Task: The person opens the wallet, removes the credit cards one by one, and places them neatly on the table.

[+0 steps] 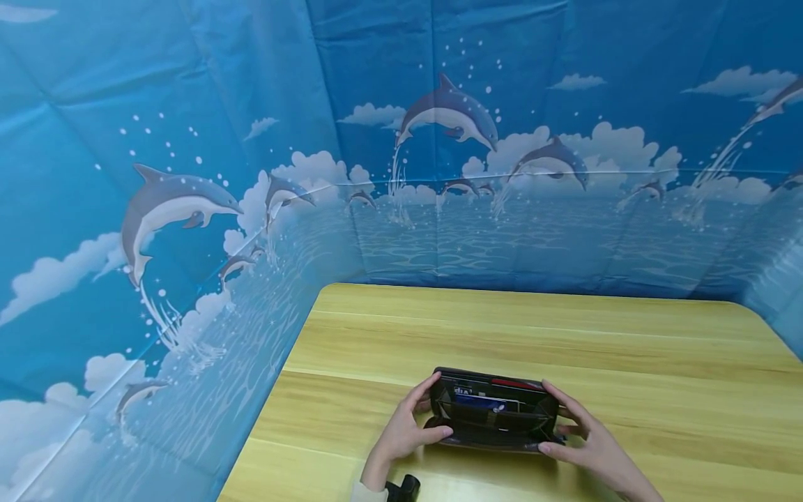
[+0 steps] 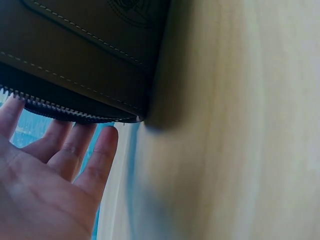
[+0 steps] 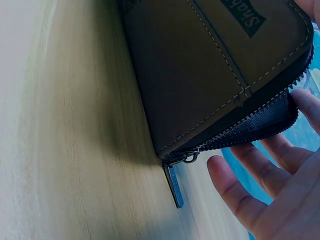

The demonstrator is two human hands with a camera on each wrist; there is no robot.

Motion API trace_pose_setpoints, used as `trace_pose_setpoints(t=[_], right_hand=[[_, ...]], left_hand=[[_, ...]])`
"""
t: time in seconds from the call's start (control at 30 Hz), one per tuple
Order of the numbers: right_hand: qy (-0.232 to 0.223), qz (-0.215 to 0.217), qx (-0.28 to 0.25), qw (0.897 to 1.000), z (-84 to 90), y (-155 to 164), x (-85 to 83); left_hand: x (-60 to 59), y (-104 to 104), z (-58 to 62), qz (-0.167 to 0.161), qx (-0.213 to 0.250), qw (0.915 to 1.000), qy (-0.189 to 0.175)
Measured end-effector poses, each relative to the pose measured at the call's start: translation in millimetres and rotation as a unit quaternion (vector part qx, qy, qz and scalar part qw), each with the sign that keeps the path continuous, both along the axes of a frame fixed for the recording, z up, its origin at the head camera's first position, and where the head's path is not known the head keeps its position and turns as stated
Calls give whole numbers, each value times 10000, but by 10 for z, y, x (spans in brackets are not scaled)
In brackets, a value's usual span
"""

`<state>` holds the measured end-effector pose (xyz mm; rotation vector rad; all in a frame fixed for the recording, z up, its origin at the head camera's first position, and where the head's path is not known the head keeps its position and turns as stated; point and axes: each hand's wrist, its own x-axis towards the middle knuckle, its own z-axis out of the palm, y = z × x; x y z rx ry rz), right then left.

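Observation:
A dark brown zip-around wallet (image 1: 492, 438) is spread partly apart near the front of the table, its inside facing up. In its slots are a blue card (image 1: 478, 402) and a red-edged item (image 1: 516, 383). My left hand (image 1: 403, 427) grips the left end, thumb on the near edge and fingers at the far one. At the other end my right hand (image 1: 588, 442) holds it the same way. The right wrist view shows the leather outside with pale stitching and a metal zip pull (image 3: 173, 185) dangling at the lower corner. Zip teeth (image 2: 55, 106) run along the edge by my left fingers.
The wallet is over a light wood-grain table (image 1: 533, 321) with rounded far corners. Blue sheeting printed with dolphins (image 1: 448, 111) and clouds hangs behind and along the left side. A black device (image 1: 404, 488) is strapped to my left wrist.

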<state>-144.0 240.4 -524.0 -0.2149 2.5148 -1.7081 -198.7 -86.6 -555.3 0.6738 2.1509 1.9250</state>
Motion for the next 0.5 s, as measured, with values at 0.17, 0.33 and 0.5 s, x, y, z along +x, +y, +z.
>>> trace_pose_setpoints(t=[0.17,0.33,0.5], right_hand=[[-305,124,-110,9994,-20,21,-7],[-400,294,-130,9987,-36,39,1],[-301,359,-93,9989,-39,40,7]], left_hand=[[-4,-11,-40,-228,79,9996,-122],[26,-23,53,-429,65,9990,-128],[31,-35,90,-493,-2,9988,-70]])
